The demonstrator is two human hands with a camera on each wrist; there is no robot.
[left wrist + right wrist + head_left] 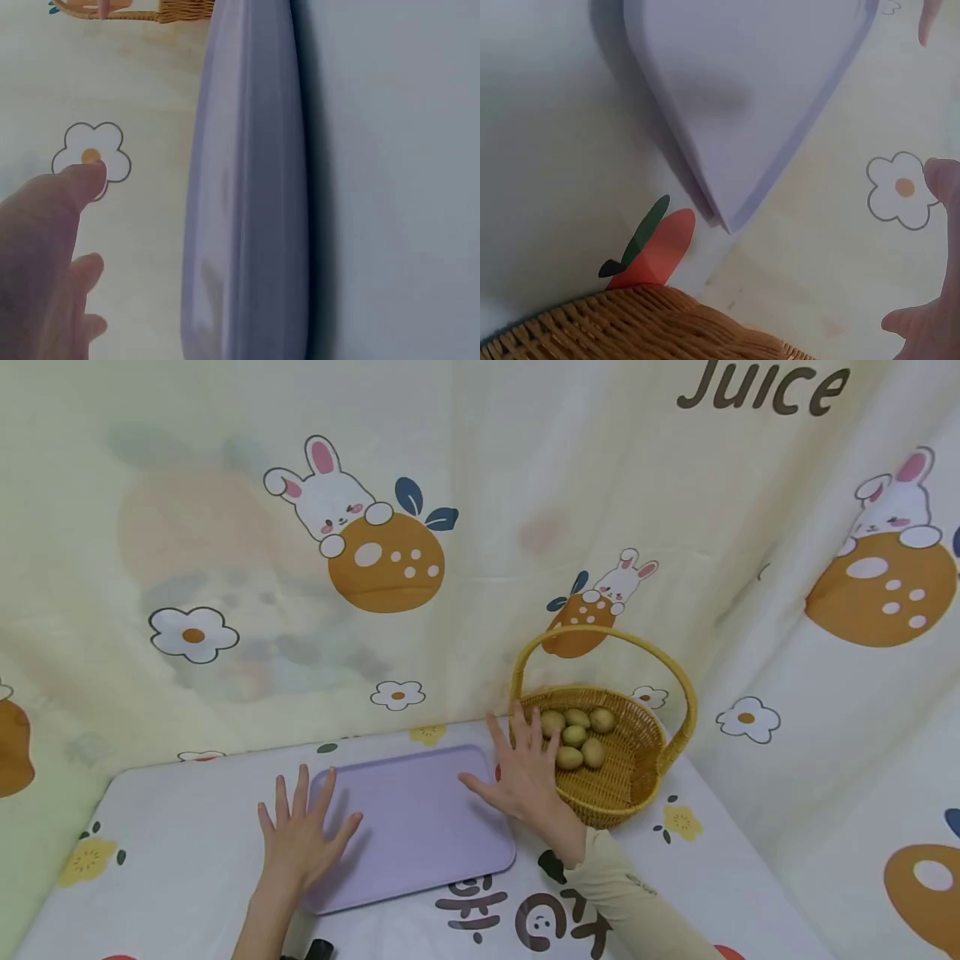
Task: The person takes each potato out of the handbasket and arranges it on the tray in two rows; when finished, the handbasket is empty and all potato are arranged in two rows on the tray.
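Note:
A pale purple tray (416, 827) lies on the table in the head view. My left hand (296, 843) hovers by the tray's left edge, fingers spread and holding nothing. Over the gap between the tray's right side and a wicker basket (600, 797), my right hand (525, 777) is spread out, also holding nothing. Its fingers partly cover the basket's left side. Several brown-green, egg-shaped fruits, perhaps kiwis (574, 736), sit inside the basket. In the left wrist view the tray's side wall (274, 187) stands close by; the right wrist view shows a tray corner (731, 217).
The basket's tall handle (678, 693) arches above its rim. A printed cloth covers the table (187, 827), and a curtain (495, 527) with rabbits and oranges hangs behind it. Another curtain panel (847, 710) borders the right side.

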